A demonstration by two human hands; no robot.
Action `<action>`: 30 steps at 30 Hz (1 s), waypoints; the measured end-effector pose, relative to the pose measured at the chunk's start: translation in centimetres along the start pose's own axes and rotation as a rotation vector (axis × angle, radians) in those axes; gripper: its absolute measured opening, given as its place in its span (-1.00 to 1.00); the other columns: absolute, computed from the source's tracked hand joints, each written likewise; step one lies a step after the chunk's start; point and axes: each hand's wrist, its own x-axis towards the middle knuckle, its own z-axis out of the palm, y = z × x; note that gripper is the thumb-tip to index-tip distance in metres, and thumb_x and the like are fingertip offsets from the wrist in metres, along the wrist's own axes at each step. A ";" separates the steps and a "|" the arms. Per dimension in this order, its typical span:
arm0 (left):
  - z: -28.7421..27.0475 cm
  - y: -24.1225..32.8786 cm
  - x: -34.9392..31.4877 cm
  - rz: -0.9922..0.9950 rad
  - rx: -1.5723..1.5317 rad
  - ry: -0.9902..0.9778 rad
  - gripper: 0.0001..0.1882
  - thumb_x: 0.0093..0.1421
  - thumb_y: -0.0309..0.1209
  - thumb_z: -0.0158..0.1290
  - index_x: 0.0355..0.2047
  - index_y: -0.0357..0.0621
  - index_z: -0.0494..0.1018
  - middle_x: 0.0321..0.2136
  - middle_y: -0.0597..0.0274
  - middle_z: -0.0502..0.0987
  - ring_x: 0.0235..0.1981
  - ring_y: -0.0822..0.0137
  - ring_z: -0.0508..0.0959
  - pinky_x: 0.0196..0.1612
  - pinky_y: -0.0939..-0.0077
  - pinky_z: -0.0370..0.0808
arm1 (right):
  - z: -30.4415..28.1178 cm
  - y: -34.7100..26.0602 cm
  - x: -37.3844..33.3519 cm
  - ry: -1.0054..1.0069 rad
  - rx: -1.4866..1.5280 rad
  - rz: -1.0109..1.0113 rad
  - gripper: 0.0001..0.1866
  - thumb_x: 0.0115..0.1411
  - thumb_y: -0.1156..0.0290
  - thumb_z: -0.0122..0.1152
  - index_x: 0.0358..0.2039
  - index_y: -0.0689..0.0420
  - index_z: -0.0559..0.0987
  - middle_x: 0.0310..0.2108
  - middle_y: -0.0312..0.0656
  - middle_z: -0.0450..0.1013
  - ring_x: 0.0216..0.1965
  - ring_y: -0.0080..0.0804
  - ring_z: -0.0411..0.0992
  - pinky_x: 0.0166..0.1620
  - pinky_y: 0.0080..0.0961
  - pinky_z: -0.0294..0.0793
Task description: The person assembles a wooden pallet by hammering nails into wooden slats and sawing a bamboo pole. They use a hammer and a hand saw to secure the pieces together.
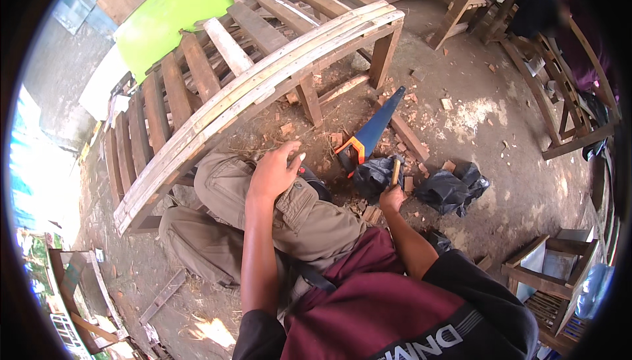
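The left hand (273,172) is over the knee of the khaki trousers (293,218), its fingers loosely bent and spread a little, with nothing visible in its grip. To its right, the right hand (393,199) is closed around a wooden handle (395,172), which points up toward the far side; what sort of tool it belongs to is hard to make out from this view.

A black plastic bag (372,177) lies just left of that handle, and a second black bag (454,190) lies to the right of the hand. Beyond the nearer handle, a handsaw (380,123) lies on the dirt floor (487,162), its blue blade pointing far and right, its orange and black grip toward the person. A narrow brown wood strip (409,137) lies to the right of the saw, among scattered chips.

A slatted wooden frame (289,59) stretches across the far left, before a bright green panel (158,24). At the far right, a person in dark clothing (589,37) is beside an open wooden frame (526,83).
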 end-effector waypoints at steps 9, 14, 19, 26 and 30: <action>-1.8 1.3 -1.9 0.006 -0.594 0.513 -0.92 0.29 -0.51 0.15 -0.25 -0.24 0.50 -0.36 0.20 0.63 -0.35 0.41 0.62 -0.23 0.51 0.54 | -3.1 -20.2 0.1 0.082 0.330 -0.631 -0.64 0.21 0.30 0.40 -0.13 0.22 0.47 -0.15 0.00 0.45 -0.04 -0.04 0.39 0.06 -0.20 0.41; -6.2 1.0 -8.7 0.022 -0.810 0.825 -0.90 0.39 -0.51 0.07 -0.19 -0.32 0.47 -0.31 0.24 0.59 -0.22 0.47 0.60 -0.10 0.55 0.52 | -12.0 -37.8 -11.9 -0.623 1.259 -0.790 -0.87 0.32 0.51 0.31 -0.28 0.19 0.50 -0.12 -0.25 0.43 -0.13 -0.58 0.39 -0.09 -0.57 0.42; -12.8 0.6 -18.3 -0.166 -0.538 1.033 -0.86 0.40 -0.48 0.07 -0.13 -0.32 0.50 -0.30 0.23 0.63 -0.21 0.49 0.60 -0.10 0.56 0.52 | -12.5 -43.1 -21.4 -1.058 1.082 -0.936 -0.90 0.32 0.50 0.32 -0.23 0.25 0.59 -0.16 -0.24 0.51 -0.15 -0.57 0.44 -0.06 -0.57 0.45; -17.0 -4.5 -34.4 -0.745 -0.165 1.132 -0.74 0.43 -0.30 0.08 -0.13 -0.30 0.55 -0.30 0.19 0.68 -0.26 0.46 0.63 -0.16 0.49 0.55 | -9.7 -48.3 -31.4 -1.336 0.307 -1.320 -0.60 0.31 0.13 0.27 -0.30 0.30 0.66 -0.41 0.02 0.61 -0.36 -0.17 0.60 -0.22 -0.30 0.54; -16.7 -5.8 -38.8 -0.986 0.085 1.046 -0.67 0.39 -0.24 0.14 -0.16 -0.35 0.58 -0.37 0.05 0.69 -0.33 0.35 0.67 -0.20 0.42 0.58 | -2.1 -48.4 -36.3 -1.311 0.162 -1.432 -0.60 0.28 0.10 0.28 -0.32 0.26 0.68 -0.39 0.05 0.63 -0.29 -0.03 0.61 -0.17 -0.19 0.54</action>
